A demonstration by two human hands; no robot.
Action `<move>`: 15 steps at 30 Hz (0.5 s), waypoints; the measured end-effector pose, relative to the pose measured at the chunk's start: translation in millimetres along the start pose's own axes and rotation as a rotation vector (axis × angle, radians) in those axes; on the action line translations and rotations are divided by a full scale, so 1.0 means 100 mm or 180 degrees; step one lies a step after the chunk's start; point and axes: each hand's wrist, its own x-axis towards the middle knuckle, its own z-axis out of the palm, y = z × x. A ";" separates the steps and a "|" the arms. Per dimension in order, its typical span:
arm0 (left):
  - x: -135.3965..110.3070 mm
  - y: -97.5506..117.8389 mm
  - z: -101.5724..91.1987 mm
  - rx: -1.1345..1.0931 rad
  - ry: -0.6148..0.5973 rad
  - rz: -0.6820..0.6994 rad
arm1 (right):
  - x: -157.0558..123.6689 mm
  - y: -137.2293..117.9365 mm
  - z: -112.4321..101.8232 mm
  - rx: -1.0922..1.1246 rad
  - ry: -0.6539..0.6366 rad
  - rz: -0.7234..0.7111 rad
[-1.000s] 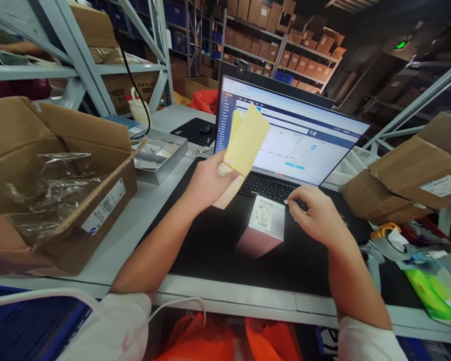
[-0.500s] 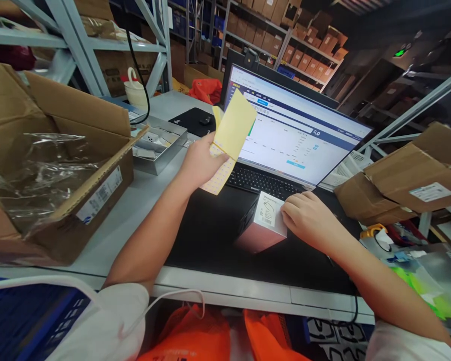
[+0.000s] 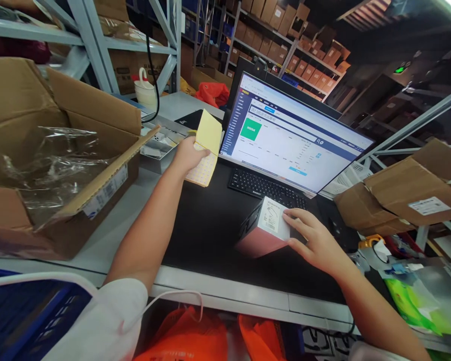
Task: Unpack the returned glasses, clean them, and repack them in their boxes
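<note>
My left hand point(image 3: 190, 156) is closed on folded yellow sticker sheets point(image 3: 208, 131), with rows of small labels on the lower part. The sheets are held up at the left of the keyboard. A small pink-and-white box point(image 3: 265, 235) stands on the black desk mat point(image 3: 201, 228), with a printed white label point(image 3: 271, 216) on its top. At the box's right edge is my right hand point(image 3: 311, 238), its fingers apart and the fingertips at or touching the box. The box's far side is hidden.
A lit monitor point(image 3: 281, 135) and black keyboard point(image 3: 263, 186) stand behind the box. To the left is an open carton point(image 3: 115, 145) with clear plastic wrap inside. A metal tray point(image 3: 160, 153) sits beside it. Cartons point(image 3: 417, 185) and a green packet point(image 3: 409, 303) are at the right.
My left hand has moved left with the sticker sheets, uncovering a green block on the screen. My right hand has opened from a closed pose beside the box.
</note>
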 end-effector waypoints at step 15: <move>0.20 -0.82 0.07 -0.0883 -0.0533 -0.0932 | -0.09 0.04 0.30 0.0316 0.0711 0.0062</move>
